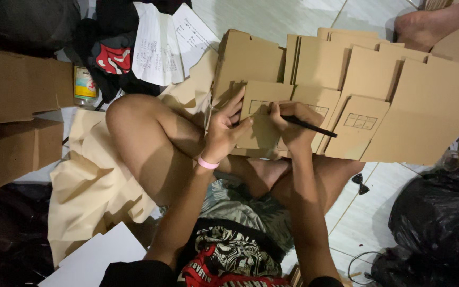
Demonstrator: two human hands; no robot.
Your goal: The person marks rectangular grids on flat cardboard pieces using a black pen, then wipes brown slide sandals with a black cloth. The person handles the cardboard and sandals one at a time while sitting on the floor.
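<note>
Cardboard piece [258, 119]: held over the lap, front of stacked cardboard panels [399, 90] on the floor.
Left hand [223, 133]: grip spread, pressing piece flat.
Right hand [293, 125]: grip pinched on black pen [309, 126].
Advice: piece to be kept steady, pen strokes kept inside the drawn grid.

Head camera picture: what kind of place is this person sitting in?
Probably the floor of a home used for craft or packing work. The person sits on pale floor tiles, flat cardboard pieces lie overlapped in front, and black plastic bags sit beside them.
</note>
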